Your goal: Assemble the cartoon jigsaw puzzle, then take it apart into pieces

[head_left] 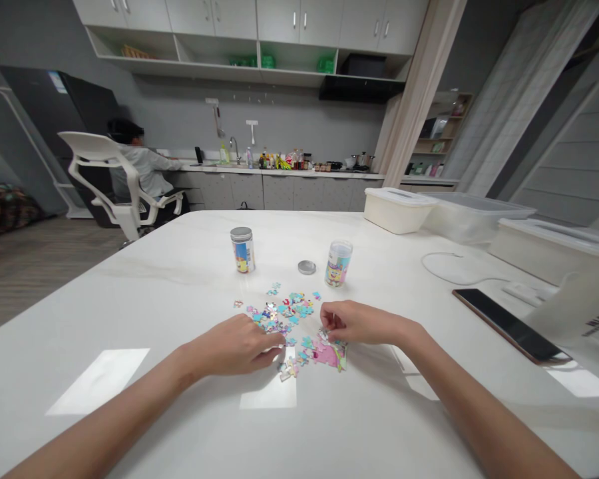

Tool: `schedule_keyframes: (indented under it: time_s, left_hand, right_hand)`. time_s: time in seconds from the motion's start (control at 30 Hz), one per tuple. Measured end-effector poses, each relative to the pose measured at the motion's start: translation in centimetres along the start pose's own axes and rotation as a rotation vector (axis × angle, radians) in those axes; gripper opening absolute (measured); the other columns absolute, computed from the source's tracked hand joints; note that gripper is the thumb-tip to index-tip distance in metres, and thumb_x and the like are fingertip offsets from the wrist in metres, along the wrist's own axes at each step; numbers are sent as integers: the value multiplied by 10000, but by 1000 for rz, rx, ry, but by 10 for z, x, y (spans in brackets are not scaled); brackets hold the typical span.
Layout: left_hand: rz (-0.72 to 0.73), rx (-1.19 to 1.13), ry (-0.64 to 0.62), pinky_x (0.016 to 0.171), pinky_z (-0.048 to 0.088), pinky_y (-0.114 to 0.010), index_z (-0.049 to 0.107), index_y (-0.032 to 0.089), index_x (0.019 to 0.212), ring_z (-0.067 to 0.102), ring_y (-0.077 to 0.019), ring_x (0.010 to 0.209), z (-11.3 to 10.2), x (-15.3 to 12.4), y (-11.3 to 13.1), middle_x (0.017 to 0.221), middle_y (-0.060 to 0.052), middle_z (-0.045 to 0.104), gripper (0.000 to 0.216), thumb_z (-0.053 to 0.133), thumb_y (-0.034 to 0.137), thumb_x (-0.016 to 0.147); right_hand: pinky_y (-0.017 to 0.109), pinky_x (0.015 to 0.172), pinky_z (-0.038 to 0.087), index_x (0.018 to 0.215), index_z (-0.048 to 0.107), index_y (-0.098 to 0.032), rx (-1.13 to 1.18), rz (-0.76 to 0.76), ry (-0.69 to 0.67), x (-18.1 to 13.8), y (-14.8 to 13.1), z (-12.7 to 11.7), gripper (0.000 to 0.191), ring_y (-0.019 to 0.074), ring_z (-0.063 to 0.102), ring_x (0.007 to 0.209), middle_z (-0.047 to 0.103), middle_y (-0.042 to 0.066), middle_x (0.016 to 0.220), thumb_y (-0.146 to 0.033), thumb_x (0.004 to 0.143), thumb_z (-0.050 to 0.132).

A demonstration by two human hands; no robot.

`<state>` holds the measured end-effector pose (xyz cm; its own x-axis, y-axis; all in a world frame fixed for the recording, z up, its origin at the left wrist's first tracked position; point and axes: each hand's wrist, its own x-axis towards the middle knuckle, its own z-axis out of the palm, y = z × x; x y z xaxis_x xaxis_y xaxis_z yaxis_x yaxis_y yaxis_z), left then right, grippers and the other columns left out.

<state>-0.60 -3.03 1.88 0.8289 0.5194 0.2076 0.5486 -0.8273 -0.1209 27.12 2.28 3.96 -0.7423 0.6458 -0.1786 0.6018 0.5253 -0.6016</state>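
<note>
Loose jigsaw puzzle pieces (303,309) in blue, pink and white lie in a loose heap on the white table. At the near right of the heap is a joined patch of puzzle (328,354), mostly pink with a green edge. My left hand (237,344) rests at the heap's left side, forefinger reaching onto the pieces, thumb a little apart, nothing visible held. My right hand (352,321) is over the patch's far edge, its fingers curled and closed at the pieces there; what they grip is hidden. Behind are a lidded picture can (243,250) and an open clear-topped can (338,264).
A round metal lid (307,267) lies between the cans. To the right are a phone (512,324), a white cable (442,271) and lidded storage boxes (398,211). A person (144,169) sits in a white-framed chair beyond the table, near the kitchen counter (284,171).
</note>
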Motion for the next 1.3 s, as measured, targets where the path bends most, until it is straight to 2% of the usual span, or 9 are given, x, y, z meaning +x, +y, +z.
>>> schedule_keyframes:
  time_s: [0.33,0.57,0.67,0.77,0.83,0.97,1.07,1.17,1.3]
  left_hand:
    - [14,26,-34,426,251,-284,646,212,932,490,-129,421,1,2,0,509,18,576,247,399,215,927]
    - [9,50,-41,427,230,-286,643,220,974,485,-135,415,2,1,-1,508,19,586,239,410,228,925]
    - [6,39,-38,427,237,-280,640,218,960,486,-129,414,2,2,0,505,21,580,234,409,225,923]
    - [-39,35,-11,425,232,-278,637,207,962,472,-125,395,3,3,1,494,24,569,256,384,233,933]
    - [-103,14,17,425,223,-273,630,196,1005,455,-123,386,6,5,4,486,29,555,264,380,250,935]
    - [-292,-171,79,442,223,-254,608,175,1059,413,-119,395,9,10,14,458,60,469,275,412,311,922]
    - [-453,-509,83,441,231,-228,599,184,985,361,-96,398,9,15,21,439,101,363,251,471,384,903]
    - [-580,-759,79,437,206,-221,586,178,891,306,-82,408,7,20,24,441,109,315,257,464,403,905]
    - [-625,-877,125,453,207,-218,561,175,782,269,-79,438,1,22,23,454,100,327,287,460,417,898]
  right_hand:
    - [252,662,427,906,605,-199,-71,-66,16,4,2,1,177,146,571,775,647,31,919,-112,758,561]
    - [239,605,412,842,642,-189,-99,-105,39,4,3,1,158,130,555,701,651,23,835,-103,747,549]
    - [244,603,410,806,629,-184,-11,-84,125,5,0,-2,97,124,534,667,628,8,764,-131,767,558]
    - [247,597,405,790,615,-179,184,-66,201,10,-3,0,36,124,522,663,616,6,741,-208,789,592]
    - [245,580,392,791,609,-177,367,-69,241,16,-6,6,111,119,505,649,594,-2,719,-280,772,643]
    - [234,509,309,789,595,-176,722,-39,311,30,-17,28,295,82,401,537,461,-59,614,-409,682,741]
    - [234,474,258,759,589,-181,820,-5,347,36,-27,44,375,71,345,504,407,-72,597,-483,629,768]
    - [233,463,246,758,587,-183,896,9,322,37,-34,54,400,69,343,503,440,-61,618,-497,606,784]
    - [225,462,237,821,587,-183,1023,47,378,37,-34,55,404,62,347,499,460,-65,625,-471,624,791]
